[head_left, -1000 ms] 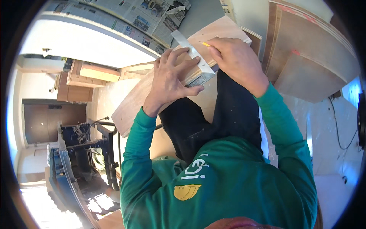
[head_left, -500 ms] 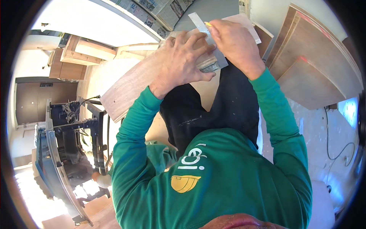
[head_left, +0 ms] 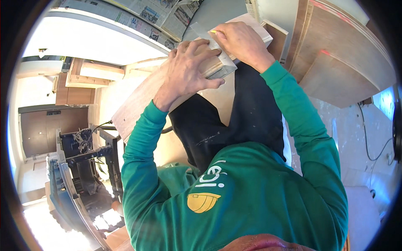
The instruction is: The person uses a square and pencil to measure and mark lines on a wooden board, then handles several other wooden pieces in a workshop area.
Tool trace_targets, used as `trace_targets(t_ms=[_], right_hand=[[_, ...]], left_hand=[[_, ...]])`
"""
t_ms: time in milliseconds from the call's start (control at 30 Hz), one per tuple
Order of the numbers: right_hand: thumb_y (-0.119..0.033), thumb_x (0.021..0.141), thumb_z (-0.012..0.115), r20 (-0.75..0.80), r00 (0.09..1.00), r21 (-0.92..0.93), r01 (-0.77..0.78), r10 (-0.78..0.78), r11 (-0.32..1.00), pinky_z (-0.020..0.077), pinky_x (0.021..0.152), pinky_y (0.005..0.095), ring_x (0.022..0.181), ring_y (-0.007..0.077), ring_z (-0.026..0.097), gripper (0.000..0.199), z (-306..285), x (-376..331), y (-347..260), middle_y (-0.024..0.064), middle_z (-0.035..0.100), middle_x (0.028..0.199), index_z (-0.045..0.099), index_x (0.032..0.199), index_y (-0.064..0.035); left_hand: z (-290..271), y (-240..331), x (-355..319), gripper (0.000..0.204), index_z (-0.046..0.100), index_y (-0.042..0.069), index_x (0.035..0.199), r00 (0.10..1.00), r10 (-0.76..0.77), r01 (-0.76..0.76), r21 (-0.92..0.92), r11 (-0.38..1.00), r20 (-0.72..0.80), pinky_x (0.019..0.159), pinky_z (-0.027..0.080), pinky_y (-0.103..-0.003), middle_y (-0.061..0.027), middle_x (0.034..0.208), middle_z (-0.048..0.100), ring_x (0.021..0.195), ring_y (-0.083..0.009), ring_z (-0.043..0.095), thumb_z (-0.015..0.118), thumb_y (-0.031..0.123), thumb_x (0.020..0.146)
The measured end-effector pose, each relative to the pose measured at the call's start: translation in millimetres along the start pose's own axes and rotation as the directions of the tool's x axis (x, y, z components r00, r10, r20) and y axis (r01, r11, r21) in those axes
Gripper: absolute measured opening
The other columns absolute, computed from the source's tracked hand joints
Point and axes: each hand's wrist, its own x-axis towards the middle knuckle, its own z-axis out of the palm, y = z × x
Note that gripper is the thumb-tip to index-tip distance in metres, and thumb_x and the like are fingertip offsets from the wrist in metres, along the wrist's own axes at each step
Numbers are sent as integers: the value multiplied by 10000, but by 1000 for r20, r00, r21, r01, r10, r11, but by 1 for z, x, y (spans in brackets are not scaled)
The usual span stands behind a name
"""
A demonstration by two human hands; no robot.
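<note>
A long wooden board [head_left: 140, 94] lies slanting across my legs. My left hand [head_left: 184, 69] presses a metal try square [head_left: 228, 65] onto it, thumb along the stock and fingers spread over the blade. The blade's far end looks pale and washed out by glare. Close beside the blade, my right hand [head_left: 245, 44] pinches a yellow pencil [head_left: 213, 31]. Most of the pencil is hidden in my fingers, and I cannot tell whether its point touches the wood.
Several wooden panels [head_left: 339, 79] lean at the right. A black-framed machine [head_left: 79, 159] stands at the left. Beyond the board are a bright white panel [head_left: 92, 39] and sheets of newspaper [head_left: 155, 14]. A dark cable [head_left: 365, 134] runs along the floor at the right.
Both hands, with the square and pencil, have shifted slightly left in the view. The surroundings have shifted too, as the head view turned. Both grips stay the same.
</note>
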Motion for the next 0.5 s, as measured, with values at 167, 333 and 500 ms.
trace_targets(t_ms=[167,333,500], right_hand=[[-200,969,572,17,999,-66,30,-29,997,509,774,505,899,392,654,225,5,6,-3,197,694,870,706,1004,-21],[-194,963,580,-18,988,-111,148,-151,983,501,748,518,868,405,642,218,-5,-8,1,196,663,806,664,901,-3],[-165,949,579,111,972,-86,216,-206,973,500,724,518,827,425,630,185,-44,-55,-8,208,664,844,661,918,-3]], left_hand=[[2,1,2,742,686,227,1286,1000,1,-1,8,1000,13,1040,385,-593,-89,1427,526,1309,-385,478,836,492,609],[7,-3,5,737,686,219,1282,1000,-3,3,3,1000,28,1038,385,-594,-91,1430,523,1307,-386,482,845,472,608],[9,-5,10,738,686,215,1284,999,0,1,-16,1000,47,1048,386,-577,-97,1426,524,1296,-385,492,847,480,613]])
